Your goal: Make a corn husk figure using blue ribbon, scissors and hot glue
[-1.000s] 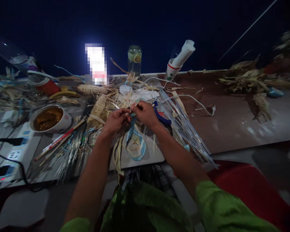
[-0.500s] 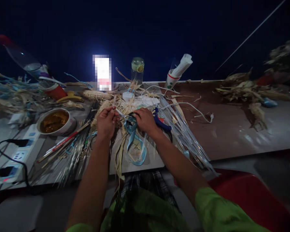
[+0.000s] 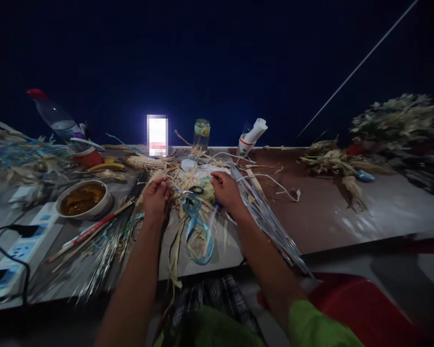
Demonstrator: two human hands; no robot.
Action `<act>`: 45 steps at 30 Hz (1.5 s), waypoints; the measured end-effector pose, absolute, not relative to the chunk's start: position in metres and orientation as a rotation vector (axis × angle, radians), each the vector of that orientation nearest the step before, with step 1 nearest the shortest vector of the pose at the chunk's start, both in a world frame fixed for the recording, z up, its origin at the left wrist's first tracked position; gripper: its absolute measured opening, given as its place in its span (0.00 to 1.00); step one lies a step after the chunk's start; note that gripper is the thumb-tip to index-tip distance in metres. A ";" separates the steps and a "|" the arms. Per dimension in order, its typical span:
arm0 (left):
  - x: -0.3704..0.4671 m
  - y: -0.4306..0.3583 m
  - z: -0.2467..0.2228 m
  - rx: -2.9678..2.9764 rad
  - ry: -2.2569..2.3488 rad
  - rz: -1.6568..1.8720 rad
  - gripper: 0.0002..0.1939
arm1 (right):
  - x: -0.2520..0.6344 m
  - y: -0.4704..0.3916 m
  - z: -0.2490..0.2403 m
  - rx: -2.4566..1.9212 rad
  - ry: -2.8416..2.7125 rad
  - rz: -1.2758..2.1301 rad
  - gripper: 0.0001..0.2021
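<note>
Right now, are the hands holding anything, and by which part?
The left hand pinches one end of a thin strip. The right hand rests on the husks; its grip cannot be told.

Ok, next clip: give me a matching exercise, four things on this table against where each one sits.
Things:
1. bowl of brown liquid
2. blue ribbon
3. power strip
4. paper cup

Places:
A. far edge of the table, right of the glass jar
B. near left corner of the table
C. between the left hand and right hand, trailing toward the person
D. left of the left hand, beside the chopsticks

Pairs: 1-D, 2-C, 3-B, 4-A
</note>
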State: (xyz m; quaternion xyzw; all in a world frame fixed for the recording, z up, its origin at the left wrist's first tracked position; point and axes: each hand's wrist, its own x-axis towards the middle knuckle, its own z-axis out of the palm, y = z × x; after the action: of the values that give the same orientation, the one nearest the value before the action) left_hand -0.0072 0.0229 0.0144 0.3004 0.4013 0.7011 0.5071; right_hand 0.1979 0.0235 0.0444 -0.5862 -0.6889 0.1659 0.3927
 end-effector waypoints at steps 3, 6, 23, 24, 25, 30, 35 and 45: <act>-0.006 0.023 0.014 0.750 0.957 1.682 0.10 | 0.224 0.017 0.061 -1.626 -1.807 0.393 0.15; -0.003 0.021 0.014 0.727 0.912 1.675 0.11 | 0.243 0.003 0.062 -1.881 -2.037 0.328 0.17; -0.002 0.017 0.017 0.629 0.870 1.553 0.13 | 0.262 -0.012 0.036 -1.822 -2.093 0.383 0.20; -0.003 0.016 0.018 0.627 0.869 1.547 0.13 | 0.267 -0.013 0.038 -1.761 -1.976 0.430 0.20; -0.003 0.016 0.018 0.626 0.869 1.541 0.13 | 0.271 -0.015 0.041 -1.698 -1.835 0.519 0.20; -0.004 0.014 0.017 0.590 0.842 1.504 0.14 | 0.261 -0.024 0.060 -1.014 -1.193 1.191 0.21; -0.002 0.013 0.016 0.610 0.841 1.516 0.14 | 0.216 -0.025 0.059 -0.802 -1.205 1.520 0.18; 0.000 0.012 0.016 0.640 0.917 1.528 0.16 | 0.178 -0.006 0.014 -1.061 -1.333 1.473 0.18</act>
State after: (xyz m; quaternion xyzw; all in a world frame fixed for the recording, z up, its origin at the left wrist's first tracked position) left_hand 0.0003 0.0121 0.0163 0.2742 0.3931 0.6548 0.5844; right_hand 0.1776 -0.0063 0.0137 -0.4253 -0.5344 0.5903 0.4302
